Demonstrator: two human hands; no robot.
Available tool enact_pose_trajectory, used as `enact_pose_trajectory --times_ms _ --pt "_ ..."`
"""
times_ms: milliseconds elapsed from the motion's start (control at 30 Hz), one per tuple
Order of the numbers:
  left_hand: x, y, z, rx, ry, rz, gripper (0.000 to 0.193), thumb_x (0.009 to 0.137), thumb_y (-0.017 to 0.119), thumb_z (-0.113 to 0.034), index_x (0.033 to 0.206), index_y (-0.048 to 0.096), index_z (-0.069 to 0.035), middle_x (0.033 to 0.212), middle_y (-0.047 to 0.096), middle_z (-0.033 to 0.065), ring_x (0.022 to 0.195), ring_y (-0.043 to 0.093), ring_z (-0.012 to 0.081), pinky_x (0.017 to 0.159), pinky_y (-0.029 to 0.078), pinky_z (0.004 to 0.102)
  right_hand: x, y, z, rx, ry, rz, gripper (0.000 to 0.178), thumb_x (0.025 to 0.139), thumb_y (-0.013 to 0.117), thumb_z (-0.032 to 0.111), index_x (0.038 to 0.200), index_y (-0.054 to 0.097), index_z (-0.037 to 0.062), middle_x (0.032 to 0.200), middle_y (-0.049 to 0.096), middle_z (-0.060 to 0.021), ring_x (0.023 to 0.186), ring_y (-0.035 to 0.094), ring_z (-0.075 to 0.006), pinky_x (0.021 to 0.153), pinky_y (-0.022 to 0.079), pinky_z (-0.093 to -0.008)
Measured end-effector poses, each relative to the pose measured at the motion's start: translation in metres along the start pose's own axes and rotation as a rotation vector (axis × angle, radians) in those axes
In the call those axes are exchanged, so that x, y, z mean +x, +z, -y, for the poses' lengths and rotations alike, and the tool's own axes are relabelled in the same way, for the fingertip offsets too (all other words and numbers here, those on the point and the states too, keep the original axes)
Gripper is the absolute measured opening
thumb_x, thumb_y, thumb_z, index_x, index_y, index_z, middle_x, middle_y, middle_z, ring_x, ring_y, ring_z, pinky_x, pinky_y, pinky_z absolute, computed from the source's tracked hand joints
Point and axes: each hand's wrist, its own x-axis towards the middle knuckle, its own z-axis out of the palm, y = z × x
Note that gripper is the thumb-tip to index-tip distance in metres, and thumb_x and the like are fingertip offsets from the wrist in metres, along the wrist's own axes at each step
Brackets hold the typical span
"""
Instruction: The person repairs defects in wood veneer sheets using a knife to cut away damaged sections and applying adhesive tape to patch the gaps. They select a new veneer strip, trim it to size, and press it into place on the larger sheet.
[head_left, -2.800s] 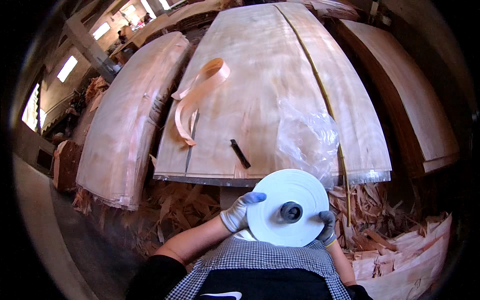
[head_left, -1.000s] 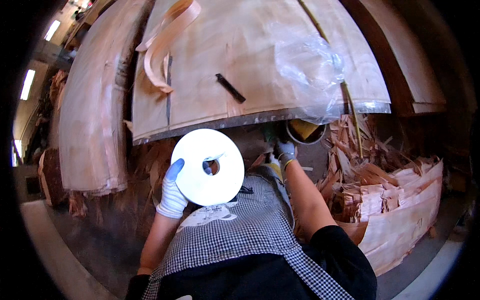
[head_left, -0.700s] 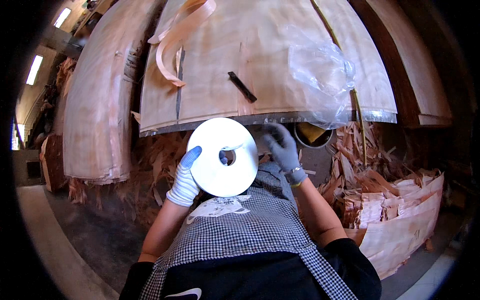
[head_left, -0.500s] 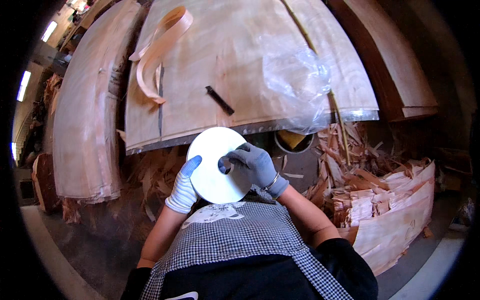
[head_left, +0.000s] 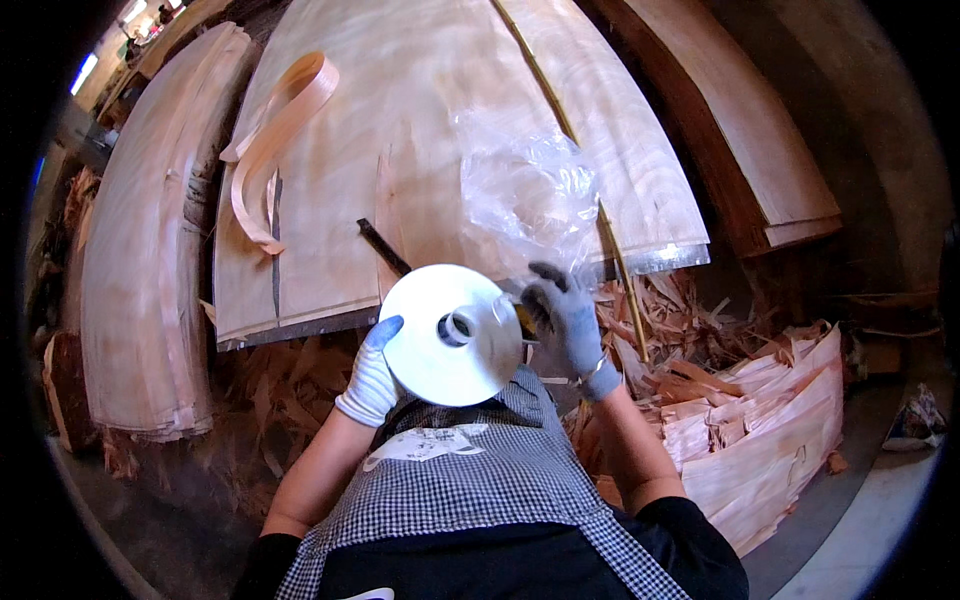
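Note:
A white disc-shaped roll (head_left: pixel 425 362) with a round hole at its centre is held in front of my apron. My left hand (head_left: pixel 370 380), in a pale striped glove with blue fingertips, grips its left edge, thumb on the face. To the right of the roll, my right hand (head_left: pixel 570 325) in a grey glove is lifted off it, fingers loosely curled and apart. Nothing shows clearly between them, though the hand is slightly blurred. Just beyond the right hand lies a crumpled clear plastic bag (head_left: pixel 530 190). A short black strip (head_left: pixel 383 246) lies past the roll's far edge.
A broad stack of wood veneer sheets (head_left: pixel 420 80) fills the space ahead. A curled veneer strip (head_left: pixel 255 165) and a long thin stick (head_left: pixel 540 80) lie on it. Other stacks stand left (head_left: pixel 140 260) and right (head_left: pixel 735 120). Broken veneer scraps (head_left: pixel 750 420) pile up at lower right.
My right hand has come out of the roll's centre and moved right. The roll, still in my left hand, is tilted differently. The view has shifted, so the stack appears farther left.

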Motion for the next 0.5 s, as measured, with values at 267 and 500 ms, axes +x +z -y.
enact_pose_trajectory --times_ms 267,500 --pt "0.079 0.04 0.016 -0.234 -0.038 0.189 0.058 0.079 0.057 -0.029 0.124 0.038 0.002 0.117 0.052 0.0167 0.105 0.052 0.0285 0.093 0.042 0.0407 0.046 -0.005 -0.099 0.278 0.327 -0.386 0.059 0.079 0.061 0.024 0.125 0.036 -0.0034 0.124 0.043 -0.0243 0.114 0.043 -0.0357 0.096 0.035 -0.0383" --pt "0.135 0.071 0.021 -0.095 0.001 0.143 0.045 0.083 0.056 -0.023 0.117 0.045 0.004 0.11 0.056 0.0148 0.098 0.057 0.0248 0.088 0.046 0.0373 0.037 0.018 -0.161 0.382 0.738 -0.082 0.073 0.081 0.059 0.036 0.131 0.024 -0.0054 0.119 0.046 -0.0288 0.103 0.053 -0.0358 0.086 0.042 -0.0368"
